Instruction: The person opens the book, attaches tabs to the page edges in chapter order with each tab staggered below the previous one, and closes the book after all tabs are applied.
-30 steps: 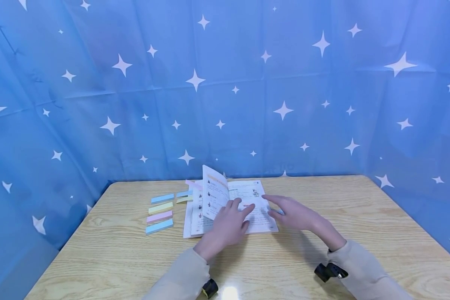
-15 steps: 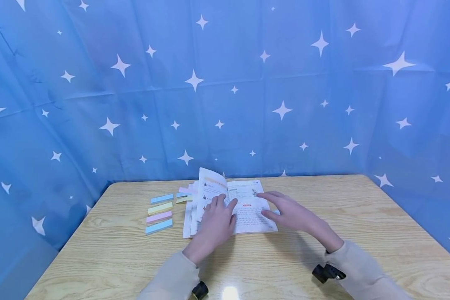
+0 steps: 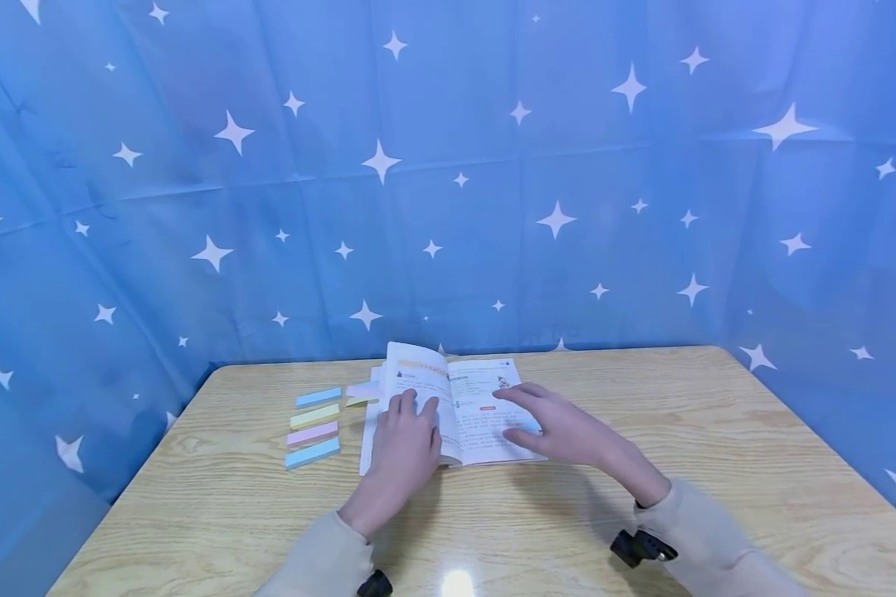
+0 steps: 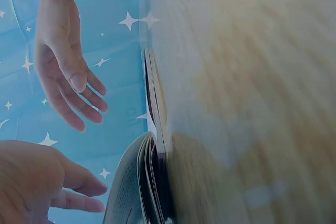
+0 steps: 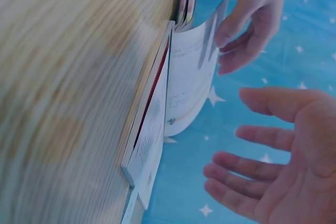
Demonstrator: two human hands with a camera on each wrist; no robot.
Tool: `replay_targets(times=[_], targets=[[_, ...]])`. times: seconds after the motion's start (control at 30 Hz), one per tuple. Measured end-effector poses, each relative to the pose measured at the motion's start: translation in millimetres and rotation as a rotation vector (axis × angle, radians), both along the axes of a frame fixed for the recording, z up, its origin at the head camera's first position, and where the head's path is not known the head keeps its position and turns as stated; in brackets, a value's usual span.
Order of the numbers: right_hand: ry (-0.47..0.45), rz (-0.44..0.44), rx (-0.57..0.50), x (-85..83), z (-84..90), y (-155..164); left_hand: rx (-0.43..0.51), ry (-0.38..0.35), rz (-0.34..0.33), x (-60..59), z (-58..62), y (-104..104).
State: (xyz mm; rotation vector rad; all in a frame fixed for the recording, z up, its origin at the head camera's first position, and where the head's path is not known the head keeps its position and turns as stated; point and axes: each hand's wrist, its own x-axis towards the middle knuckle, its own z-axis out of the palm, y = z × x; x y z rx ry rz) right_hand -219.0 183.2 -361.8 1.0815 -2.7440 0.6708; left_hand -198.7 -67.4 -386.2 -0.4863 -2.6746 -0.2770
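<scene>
An open book (image 3: 478,414) lies on the wooden table (image 3: 642,414). My left hand (image 3: 411,414) presses with straight fingers on a turned page (image 3: 411,375) that still bows up over the left side. Above the right page my right hand (image 3: 526,414) hovers with its fingers spread and holds nothing. The right wrist view shows the right hand (image 5: 262,166) apart from the book (image 5: 178,87), and the left hand (image 5: 247,24) touching the curved page. In the left wrist view the book's page edges (image 4: 149,182) bulge beside my left hand (image 4: 42,182).
Several coloured sticky-note strips lie left of the book: blue (image 3: 318,397), yellow (image 3: 314,415), pink (image 3: 312,433) and blue (image 3: 312,453). Two more strips (image 3: 361,395) lie against the book's left edge. A blue starred cloth (image 3: 448,166) encloses the table on three sides.
My left hand has slid left across the book, pushing the raised page down towards the left side. The right hand has drifted slightly left above the right page.
</scene>
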Motion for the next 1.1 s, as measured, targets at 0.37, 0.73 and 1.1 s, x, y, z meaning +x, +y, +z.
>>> replay_targets(times=[0.37, 0.73, 1.1], targets=[[-0.019, 0.024, 0.018, 1.8, 5.6, -15, 0.004, -0.007, 0.102, 2.5, -3.2, -18], [-0.102, 0.076, 0.027, 4.2, 14.3, -31, 0.088, -0.240, 0.109, 9.5, 2.3, -40], [-0.243, 0.086, 0.085, 0.1, 15.8, -57, 0.162, -0.375, 0.096, 12.2, 3.7, -58]])
